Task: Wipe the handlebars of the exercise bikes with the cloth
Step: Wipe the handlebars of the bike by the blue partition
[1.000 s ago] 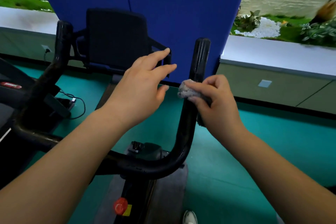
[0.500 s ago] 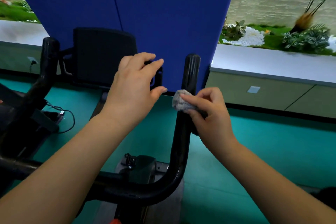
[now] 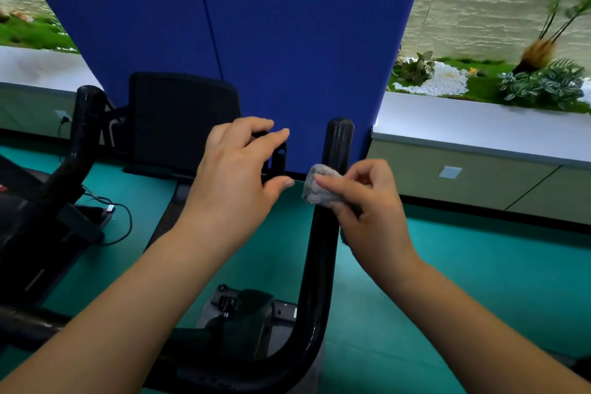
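Pinching the grey cloth [image 3: 319, 188] between thumb and curled fingers, the right hand [image 3: 371, 208] presses it against the right upright of the black handlebar [image 3: 323, 249], just below the rounded tip. The left hand [image 3: 236, 182] hovers beside it, fingers loosely spread, holding nothing, in front of the bike's dark console [image 3: 182, 118].

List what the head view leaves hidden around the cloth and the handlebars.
- Cloth: far side hidden by right hand.
- Right handlebar: section under the cloth covered.
- Left handlebar: lower run cut by the frame edge.
- Left hand: its palm faces away.
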Available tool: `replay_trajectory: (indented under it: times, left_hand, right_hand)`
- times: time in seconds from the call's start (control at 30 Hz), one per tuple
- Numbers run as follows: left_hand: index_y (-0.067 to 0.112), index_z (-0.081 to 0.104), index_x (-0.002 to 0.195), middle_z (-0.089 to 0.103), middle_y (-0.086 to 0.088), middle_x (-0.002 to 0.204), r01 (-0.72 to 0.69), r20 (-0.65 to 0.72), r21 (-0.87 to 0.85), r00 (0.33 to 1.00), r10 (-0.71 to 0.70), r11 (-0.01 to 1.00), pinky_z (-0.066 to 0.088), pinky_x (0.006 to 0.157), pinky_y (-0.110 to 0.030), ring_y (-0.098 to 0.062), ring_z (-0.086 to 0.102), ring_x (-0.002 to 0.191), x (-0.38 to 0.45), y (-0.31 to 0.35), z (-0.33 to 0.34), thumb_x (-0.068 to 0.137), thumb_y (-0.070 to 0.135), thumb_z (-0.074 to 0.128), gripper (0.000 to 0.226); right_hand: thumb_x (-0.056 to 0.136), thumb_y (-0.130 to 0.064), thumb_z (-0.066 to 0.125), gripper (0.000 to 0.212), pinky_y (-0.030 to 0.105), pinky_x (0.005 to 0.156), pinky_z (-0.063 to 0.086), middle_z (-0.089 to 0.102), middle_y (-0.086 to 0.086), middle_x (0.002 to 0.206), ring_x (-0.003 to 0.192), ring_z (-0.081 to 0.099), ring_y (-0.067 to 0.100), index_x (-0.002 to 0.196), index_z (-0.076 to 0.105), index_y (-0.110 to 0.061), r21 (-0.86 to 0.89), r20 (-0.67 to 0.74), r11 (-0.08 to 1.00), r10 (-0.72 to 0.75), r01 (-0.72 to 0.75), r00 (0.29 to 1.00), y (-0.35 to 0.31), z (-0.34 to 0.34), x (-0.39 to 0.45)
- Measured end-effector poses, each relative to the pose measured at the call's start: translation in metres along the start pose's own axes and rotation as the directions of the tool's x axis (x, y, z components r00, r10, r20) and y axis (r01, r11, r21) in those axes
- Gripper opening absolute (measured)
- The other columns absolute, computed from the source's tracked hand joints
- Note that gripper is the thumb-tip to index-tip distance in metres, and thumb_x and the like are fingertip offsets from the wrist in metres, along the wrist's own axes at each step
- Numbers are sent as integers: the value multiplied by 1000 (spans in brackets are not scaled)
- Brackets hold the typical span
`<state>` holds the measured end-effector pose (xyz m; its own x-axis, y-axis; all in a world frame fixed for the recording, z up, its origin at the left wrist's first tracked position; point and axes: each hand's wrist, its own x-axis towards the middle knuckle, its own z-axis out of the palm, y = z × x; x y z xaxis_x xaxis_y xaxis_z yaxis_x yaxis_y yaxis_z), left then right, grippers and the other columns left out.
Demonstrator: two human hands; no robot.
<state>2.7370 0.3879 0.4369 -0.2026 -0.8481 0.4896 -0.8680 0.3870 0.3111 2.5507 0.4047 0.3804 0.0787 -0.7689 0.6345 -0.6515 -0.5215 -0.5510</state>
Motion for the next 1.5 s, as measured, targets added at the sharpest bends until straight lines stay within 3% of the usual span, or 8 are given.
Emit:
replay_trajectory:
  times: [0.2, 0.4, 0.53, 0.7, 0.97, 1.17, 1.43, 1.5]
  left_hand:
    - [21, 58, 130, 51, 7, 126, 14, 25, -6, 1000, -14, 1000, 21, 96, -16, -13, 34, 117, 4, 0, -2, 71, 30, 81, 64]
    - [21, 58, 130, 51, 8, 125, 22, 33, -30, 999, -21, 999, 19, 91, -7, -10, 33, 116, 4, -1, -2, 69, 30, 81, 65]
    - [23, 57, 131, 50, 8, 126, 16, 50, -36, 999, -14, 999, 19, 90, -5, -7, 32, 116, 4, -1, -5, 71, 30, 80, 65]
    - [24, 56, 132, 49, 9, 127, 18, 56, -60, 998, -15, 998, 18, 90, 0, 4, 23, 110, 3, -1, -5, 72, 29, 80, 64]
    - [24, 55, 133, 47, 12, 128, 18, 57, -64, 998, -15, 998, 19, 88, -1, 5, 22, 111, 1, -1, -4, 73, 28, 79, 64]
    - [24, 55, 133, 46, 14, 127, 35, 58, -73, 998, -30, 997, 19, 90, -2, 5, 23, 112, 0, 1, -4, 74, 27, 79, 63]
    - [25, 54, 133, 44, 15, 128, 26, 60, -58, 998, -22, 998, 21, 89, -3, 2, 25, 111, 1, 1, -3, 76, 28, 77, 62]
    - [25, 54, 134, 44, 16, 128, 27, 63, -55, 998, -23, 998, 22, 88, -3, 2, 26, 110, 1, 1, -3, 77, 28, 76, 61]
  right_hand:
    - [81, -7, 71, 32, 23, 79, 43, 41, 4, 97, 88, 45, 17, 112, 71, -17, -58, -100, 998, 3, -9, 995, 3, -3, 60]
    - [77, 3, 71, 40, 7, 82, 33, 40, 4, 97, 86, 41, 10, 112, 70, -16, -31, -16, 999, 25, -25, 1000, -1, 0, 7]
    - [82, -7, 70, 30, 21, 78, 40, 42, 6, 95, 85, 45, 20, 111, 71, -16, -91, -30, 995, -39, 36, 999, 2, -1, 32]
    - [82, -4, 70, 38, 11, 83, 39, 39, 1, 101, 91, 44, 14, 118, 67, -18, -58, -94, 995, 80, -86, 992, -1, -1, 65]
    - [80, 6, 68, 39, 5, 82, 34, 39, 6, 98, 86, 38, 7, 115, 68, -11, -5, -155, 998, 59, -60, 986, -1, 5, 24]
    - [93, -11, 58, 38, 3, 81, 37, 43, 4, 108, 93, 52, 7, 128, 58, -25, 307, -168, 883, 418, -355, 893, -8, 5, 61]
    - [96, -16, 52, 45, -3, 76, 32, 43, -1, 105, 86, 48, -10, 138, 46, -30, 397, -116, 773, 577, -495, 808, -15, 14, 25]
    - [99, -22, 47, 38, 2, 86, 36, 48, -2, 112, 91, 50, -14, 136, 51, -30, 439, -101, 728, 622, -526, 776, -2, 14, 48]
